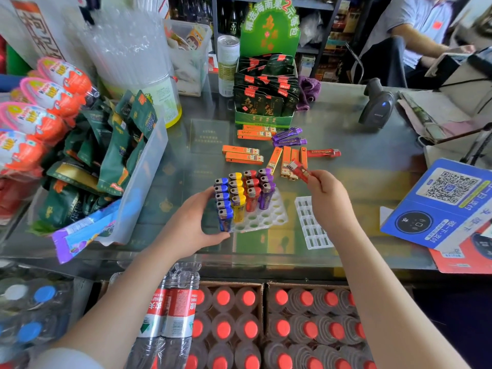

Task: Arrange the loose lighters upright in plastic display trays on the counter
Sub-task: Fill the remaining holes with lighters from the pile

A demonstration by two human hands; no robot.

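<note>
At centre frame the left hand (198, 225) reaches in from the lower left, thumb and fingers curled around the left side of the white display tray (269, 217), which sits on the glass counter (346, 134). Blue, yellow, red and purple upright lighters (241, 194) fill the tray's left rows. Just right of centre, the right hand (328, 195) is raised above the counter, pinching a red lighter (299, 169) between fingertips. Loose orange lighters (243, 154) lie flat beyond. A second empty tray (311, 225) lies below the right wrist.
</note>
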